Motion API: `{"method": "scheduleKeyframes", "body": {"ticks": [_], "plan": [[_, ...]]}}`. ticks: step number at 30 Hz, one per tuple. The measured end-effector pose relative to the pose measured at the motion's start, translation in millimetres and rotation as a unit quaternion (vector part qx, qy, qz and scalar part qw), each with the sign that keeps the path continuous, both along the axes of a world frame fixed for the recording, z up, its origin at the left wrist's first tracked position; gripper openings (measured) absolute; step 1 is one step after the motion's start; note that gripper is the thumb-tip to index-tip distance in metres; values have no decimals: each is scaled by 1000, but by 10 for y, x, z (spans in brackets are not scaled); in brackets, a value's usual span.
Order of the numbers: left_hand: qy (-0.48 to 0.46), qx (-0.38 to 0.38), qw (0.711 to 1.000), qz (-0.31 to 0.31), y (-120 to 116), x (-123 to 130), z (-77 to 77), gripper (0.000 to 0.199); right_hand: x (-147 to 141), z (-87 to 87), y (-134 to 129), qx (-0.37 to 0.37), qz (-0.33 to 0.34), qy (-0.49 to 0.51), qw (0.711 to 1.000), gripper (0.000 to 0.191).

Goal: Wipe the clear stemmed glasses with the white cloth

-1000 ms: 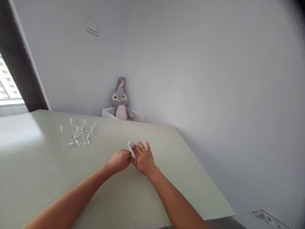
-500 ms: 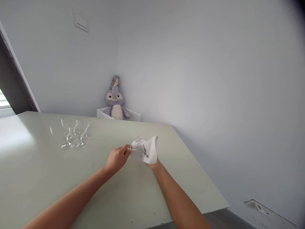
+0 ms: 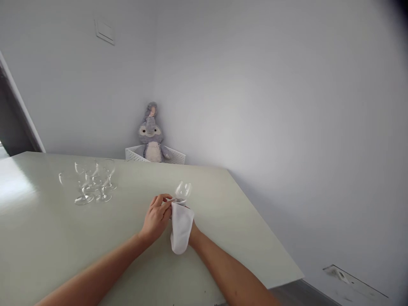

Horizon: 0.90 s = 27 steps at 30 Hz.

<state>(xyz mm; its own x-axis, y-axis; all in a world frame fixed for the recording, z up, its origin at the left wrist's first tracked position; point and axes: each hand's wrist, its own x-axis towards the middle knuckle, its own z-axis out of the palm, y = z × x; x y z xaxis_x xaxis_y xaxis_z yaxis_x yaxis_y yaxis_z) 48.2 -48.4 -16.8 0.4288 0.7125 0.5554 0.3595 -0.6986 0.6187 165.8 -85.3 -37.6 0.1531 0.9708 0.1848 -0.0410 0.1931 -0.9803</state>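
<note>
A clear stemmed glass is held just above the table, its bowl pointing away from me and its lower part hidden by a white cloth. My left hand is closed, thumb and fingers pinching the glass near its stem or foot at the cloth's edge. Behind the cloth, my right hand grips the fabric against the glass; its fingers are mostly covered. One end of the cloth hangs down toward me.
Several stemmed glasses stand upright in a group at the left on the pale glossy table. A plush toy sits in a white perforated basket beyond the far edge. A wall borders the table's right side.
The cloth has come off the glass's bowl and now hangs lower, around its lower part. My right hand has moved left and closer to me. The view has shifted slightly.
</note>
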Motion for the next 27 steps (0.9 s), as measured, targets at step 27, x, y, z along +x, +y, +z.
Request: {"method": "scheduleKeyframes", "body": {"ticks": [27], "plan": [[-397, -341, 851, -37, 299, -116, 153, 35, 47, -17, -100, 148, -33, -605, 781, 25]]}}
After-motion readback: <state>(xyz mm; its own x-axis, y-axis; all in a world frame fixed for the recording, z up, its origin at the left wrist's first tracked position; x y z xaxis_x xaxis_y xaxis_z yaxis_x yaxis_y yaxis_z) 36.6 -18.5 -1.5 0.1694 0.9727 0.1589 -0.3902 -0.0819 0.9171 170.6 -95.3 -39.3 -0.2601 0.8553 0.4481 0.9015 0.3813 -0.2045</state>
